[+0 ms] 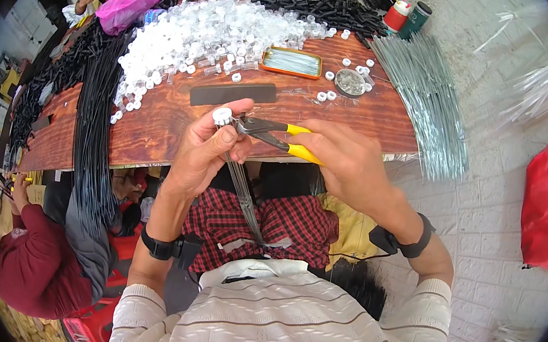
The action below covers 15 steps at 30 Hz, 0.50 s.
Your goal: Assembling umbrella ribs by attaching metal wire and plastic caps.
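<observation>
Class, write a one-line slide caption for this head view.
Left hand pinches small white plastic cap; right hand applies yellow-handled pliers.

Wooden table (157, 124); pale, seemingly brick-paved floor (485, 215)

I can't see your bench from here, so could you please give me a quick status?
Left hand holds small white plastic cap on thin metal rods. Right hand grips yellow-handled pliers at cap. Nothing in the way.

Your left hand (205, 150) is raised, thumb and fingers pinched in a closed grip. Your right hand (346, 159) is curled shut beside it. Both forearms rise from the lower edge, wrists banded.
</observation>
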Available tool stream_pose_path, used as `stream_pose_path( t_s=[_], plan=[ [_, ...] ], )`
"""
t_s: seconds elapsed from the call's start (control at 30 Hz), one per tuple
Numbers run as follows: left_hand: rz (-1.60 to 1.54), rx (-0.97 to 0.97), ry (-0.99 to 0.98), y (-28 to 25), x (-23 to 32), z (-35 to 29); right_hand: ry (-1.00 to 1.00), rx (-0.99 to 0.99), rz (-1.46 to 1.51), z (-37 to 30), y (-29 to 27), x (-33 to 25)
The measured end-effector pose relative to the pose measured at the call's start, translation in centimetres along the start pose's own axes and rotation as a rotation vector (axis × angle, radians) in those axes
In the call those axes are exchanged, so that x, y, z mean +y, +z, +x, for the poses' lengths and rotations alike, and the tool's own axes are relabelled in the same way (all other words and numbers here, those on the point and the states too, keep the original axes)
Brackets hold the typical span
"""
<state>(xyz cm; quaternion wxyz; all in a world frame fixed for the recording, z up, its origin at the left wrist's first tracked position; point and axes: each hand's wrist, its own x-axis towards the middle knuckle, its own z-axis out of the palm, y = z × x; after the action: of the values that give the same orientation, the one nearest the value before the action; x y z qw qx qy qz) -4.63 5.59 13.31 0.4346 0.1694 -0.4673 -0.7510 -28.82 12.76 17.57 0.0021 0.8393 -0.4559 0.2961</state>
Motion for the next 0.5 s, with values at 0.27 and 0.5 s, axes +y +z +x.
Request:
stream_pose_path(
  t_s=[0.27, 0.5],
  plan=[
    [0.005, 0.013, 0.012, 0.15, -0.19, -0.15, 0.086, -0.092, 0.385, 0.24, 0.17, 0.29],
    [0.008, 0.011, 0.008, -0.05, -0.09, -0.15, -0.016, -0.021, 0.181, 0.51, 0.17, 0.47]
  ],
)
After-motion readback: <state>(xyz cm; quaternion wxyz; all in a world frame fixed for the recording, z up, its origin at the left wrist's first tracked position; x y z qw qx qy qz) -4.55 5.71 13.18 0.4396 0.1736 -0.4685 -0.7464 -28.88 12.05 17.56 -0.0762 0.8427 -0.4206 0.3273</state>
